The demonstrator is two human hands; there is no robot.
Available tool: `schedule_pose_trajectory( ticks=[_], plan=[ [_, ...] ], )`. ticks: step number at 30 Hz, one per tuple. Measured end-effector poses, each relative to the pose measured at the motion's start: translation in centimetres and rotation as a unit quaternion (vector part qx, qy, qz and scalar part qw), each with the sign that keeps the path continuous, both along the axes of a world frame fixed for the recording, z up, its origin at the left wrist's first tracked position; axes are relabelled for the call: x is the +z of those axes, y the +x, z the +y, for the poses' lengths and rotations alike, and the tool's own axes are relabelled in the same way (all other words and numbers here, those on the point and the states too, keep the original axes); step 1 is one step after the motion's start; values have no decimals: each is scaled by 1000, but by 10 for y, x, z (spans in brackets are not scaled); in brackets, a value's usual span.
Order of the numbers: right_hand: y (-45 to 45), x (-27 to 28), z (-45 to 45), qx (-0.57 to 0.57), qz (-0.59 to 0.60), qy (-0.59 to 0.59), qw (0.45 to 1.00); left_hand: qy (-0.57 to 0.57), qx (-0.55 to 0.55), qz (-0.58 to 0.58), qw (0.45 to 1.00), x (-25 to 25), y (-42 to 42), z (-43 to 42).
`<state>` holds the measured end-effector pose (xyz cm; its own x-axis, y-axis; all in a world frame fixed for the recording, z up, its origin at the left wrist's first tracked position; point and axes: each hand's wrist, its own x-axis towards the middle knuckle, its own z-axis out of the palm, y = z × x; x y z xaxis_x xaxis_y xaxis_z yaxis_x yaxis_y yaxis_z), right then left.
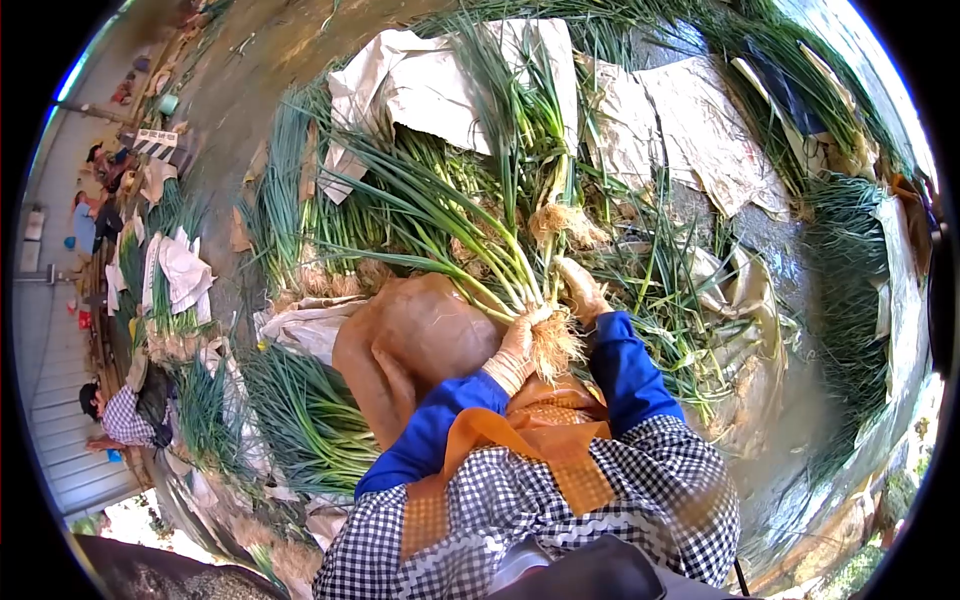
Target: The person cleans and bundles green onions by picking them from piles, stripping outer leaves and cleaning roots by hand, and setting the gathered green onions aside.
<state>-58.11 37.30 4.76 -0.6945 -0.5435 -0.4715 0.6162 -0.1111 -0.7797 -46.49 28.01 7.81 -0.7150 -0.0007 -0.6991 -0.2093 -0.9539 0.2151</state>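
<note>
My left hand [516, 346] is closed around a bunch of spring onions [512, 262], just above their roots. The pale stringy roots [556, 345] hang toward me and the long green leaves fan out up and to the left. My right hand [584, 291] is beside the stalks with its fingers curled; what lies within them is hidden. Just beyond my hands, another bunch of spring onions [541, 120] lies on the pile with its roots [566, 222] toward me. A brown plastic cover [432, 325] is spread over my lap.
Pale sacking [435, 88] covers part of the pile ahead. Loose green leaves [665, 300] lie to the right. More spring onions [305, 415] are heaped at my left, and others [846, 285] line the far right. A person in a checked top [128, 418] sits at far left.
</note>
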Motion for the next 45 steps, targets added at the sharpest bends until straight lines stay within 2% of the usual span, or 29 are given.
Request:
schedule_pose_trajectory(
  ticks=[1, 3, 5, 6, 8, 10, 11, 14, 16, 17, 18, 19, 21, 24, 26, 29, 31, 32, 33, 34, 35, 36, 38, 40, 41, 42, 43, 44, 45],
  plan=[
    [0, -7, -6, 10, 125, 48, 991, 1, -21, 0, 1000, -2, 1, -1],
    [2, -46, -17, -34, 148, 50, 987, -33, -7, 4, 999, -10, 0, 3],
    [13, -52, -18, -107, 189, 88, 972, -27, -5, -2, 1000, -16, 4, 4],
    [22, -32, -14, -154, 192, 128, 961, -18, -4, -2, 1000, -12, 5, 3],
    [36, 17, -2, -121, 112, 151, 975, -5, 11, -34, 999, -10, 5, 6],
    [58, 37, 33, 7, 128, 10, 992, -14, 35, -15, 999, -16, 4, 4],
    [59, 45, 56, 43, 84, 28, 995, -44, 48, 4, 998, -17, 4, 4],
    [39, 19, 157, 78, -32, 36, 996, 16, 23, 18, 999, -37, 10, -6],
    [16, -24, 205, 182, 45, 334, 924, -22, 60, -5, 998, -28, 8, 1],
    [16, -28, 201, 278, 180, 519, 788, -14, 51, -7, 999, -19, 9, 3],
    [13, -32, 186, 348, 302, 663, 590, -10, 41, -5, 999, -9, 5, 1],
    [11, -34, 153, 187, 353, 579, 711, -24, 31, -9, 999, 1, 4, 2],
    [3, -10, 71, 23, 405, 417, 813, -81, 36, 5, 996, -17, 6, 10],
    [-30, 29, -9, 90, 467, 479, 738, -250, 18, 6, 968, -36, 9, 15],
    [-58, 18, -52, 367, 385, 613, 585, -255, -1, -21, 967, -22, 8, 16],
    [-68, -8, -58, 437, 595, 516, 434, -230, -25, -47, 972, -47, 9, 12],
    [-61, -9, -57, 387, 606, 484, 499, -223, -12, -38, 974, -41, 7, 10],
    [-39, 29, -42, 364, 499, 425, 662, -213, -2, -33, 977, -37, 8, 12],
    [-25, 27, -30, 297, 471, 338, 759, -210, -1, -38, 977, -29, 9, 12],
    [-14, 24, -16, 219, 433, 244, 840, -148, 15, -25, 989, -19, 7, 9],
    [-4, 60, 11, 216, 319, 153, 910, -85, 31, -12, 996, -14, 5, 6],
    [4, 94, 43, 207, 198, 59, 956, -110, 44, -8, 993, -16, 6, 6],
    [11, 74, 108, 58, 65, -54, 995, -153, 53, -20, 987, -29, 4, 1],
    [-1, 63, 157, -11, 37, 63, 997, -136, 46, -9, 990, -23, 4, -1],
    [-9, 14, 176, 130, 243, 373, 886, -131, 38, -7, 991, -18, 4, -2],
    [-15, -33, 186, 248, 404, 622, 623, -125, 30, -4, 992, -14, 3, -2],
    [-16, -3, 156, 291, 311, 672, 606, -86, 22, -2, 996, -8, 2, -2],
    [-11, -52, 144, 151, 443, 481, 742, -82, 26, 0, 996, -9, 3, -2],
    [-12, -85, 107, 91, 115, 277, 950, -63, 21, 15, 998, -16, 2, -3]
  ],
)
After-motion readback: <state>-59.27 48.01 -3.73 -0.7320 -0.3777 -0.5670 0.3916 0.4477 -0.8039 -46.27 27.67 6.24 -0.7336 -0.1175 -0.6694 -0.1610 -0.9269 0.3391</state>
